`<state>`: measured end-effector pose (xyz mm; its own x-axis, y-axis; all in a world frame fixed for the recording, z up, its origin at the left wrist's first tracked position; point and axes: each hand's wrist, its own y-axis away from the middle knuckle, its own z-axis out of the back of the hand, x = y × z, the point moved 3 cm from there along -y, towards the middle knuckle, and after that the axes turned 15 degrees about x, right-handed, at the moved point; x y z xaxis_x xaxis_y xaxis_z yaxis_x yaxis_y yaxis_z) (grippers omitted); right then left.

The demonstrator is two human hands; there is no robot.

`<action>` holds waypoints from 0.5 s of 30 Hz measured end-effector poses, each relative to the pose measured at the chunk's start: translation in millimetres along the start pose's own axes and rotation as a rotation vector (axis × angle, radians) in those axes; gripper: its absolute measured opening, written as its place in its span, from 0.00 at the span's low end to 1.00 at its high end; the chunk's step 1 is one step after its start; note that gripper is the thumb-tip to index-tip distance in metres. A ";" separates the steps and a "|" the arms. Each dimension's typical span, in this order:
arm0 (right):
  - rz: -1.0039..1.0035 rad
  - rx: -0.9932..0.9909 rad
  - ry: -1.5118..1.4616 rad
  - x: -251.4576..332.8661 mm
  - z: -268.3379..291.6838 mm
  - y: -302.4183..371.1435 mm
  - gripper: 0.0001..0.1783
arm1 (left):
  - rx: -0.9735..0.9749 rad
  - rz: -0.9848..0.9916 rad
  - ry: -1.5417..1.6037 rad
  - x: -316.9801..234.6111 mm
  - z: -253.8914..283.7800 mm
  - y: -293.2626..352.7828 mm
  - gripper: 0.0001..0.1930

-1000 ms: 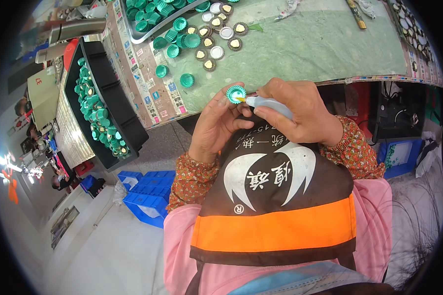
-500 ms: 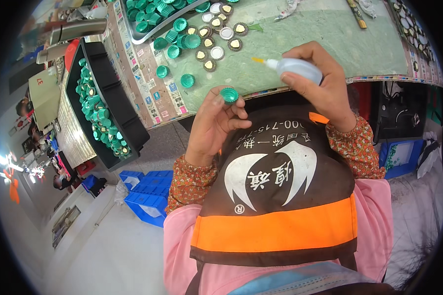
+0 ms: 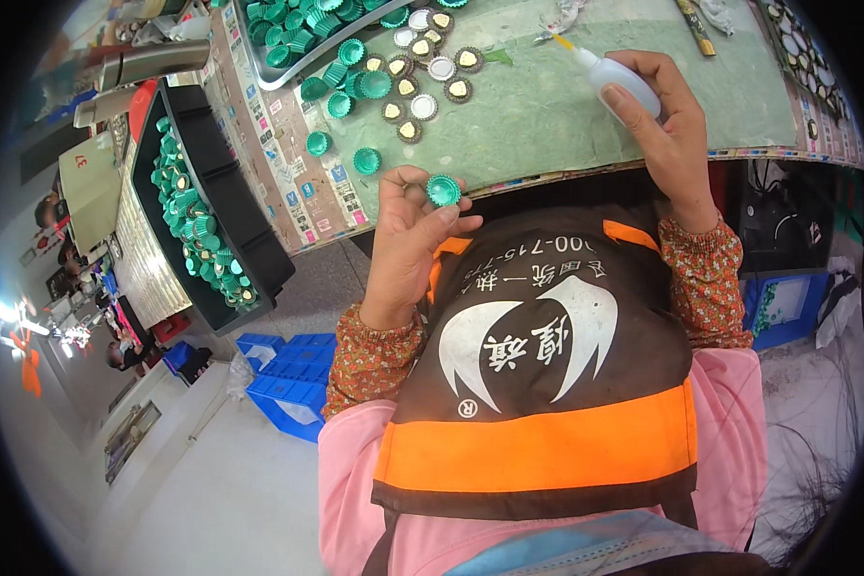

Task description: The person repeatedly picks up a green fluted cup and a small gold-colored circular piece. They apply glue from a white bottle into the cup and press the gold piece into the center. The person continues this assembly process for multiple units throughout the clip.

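Observation:
My left hand (image 3: 408, 240) pinches a small green fluted cap (image 3: 443, 190) at its fingertips, just off the near edge of the green work mat (image 3: 547, 115). My right hand (image 3: 664, 125) grips a small white squeeze bottle (image 3: 616, 77) with a thin orange nozzle, held over the mat with the nozzle pointing up and left. The two hands are apart, the bottle well right of the cap. On the mat ahead lie several green caps (image 3: 367, 160) and several round discs with gold centres (image 3: 411, 130).
A grey tray (image 3: 288, 67) heaped with green caps sits at the back of the table. A long black tray (image 3: 206, 221) of green caps stands on the left. Blue crates (image 3: 293, 384) lie on the floor below. Small parts line the table's right edge (image 3: 816, 67).
The bottle's nozzle was at the cap between both hands; my right hand has since lifted the bottle away up and right over the mat. My left hand keeps the cap.

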<state>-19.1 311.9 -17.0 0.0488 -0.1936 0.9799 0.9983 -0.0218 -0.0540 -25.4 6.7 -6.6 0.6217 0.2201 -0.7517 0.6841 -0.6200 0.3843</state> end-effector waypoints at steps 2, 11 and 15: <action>0.012 0.000 0.016 -2.4 2.4 -1.6 0.15 | -0.024 0.001 -0.033 -3.0 -6.0 1.0 0.27; 0.020 -0.002 0.113 -4.0 10.8 -5.8 0.17 | -0.011 0.046 -0.205 -10.0 -12.9 -3.2 0.32; 0.007 -0.022 0.175 -4.4 17.3 -8.9 0.17 | -0.004 0.083 -0.234 -10.9 -11.8 -2.6 0.29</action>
<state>-27.7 329.9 -17.4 0.0475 -0.3614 0.9312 0.9969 -0.0411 -0.0668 -29.5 14.7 6.8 0.5707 -0.0122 -0.8211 0.6364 -0.6254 0.4515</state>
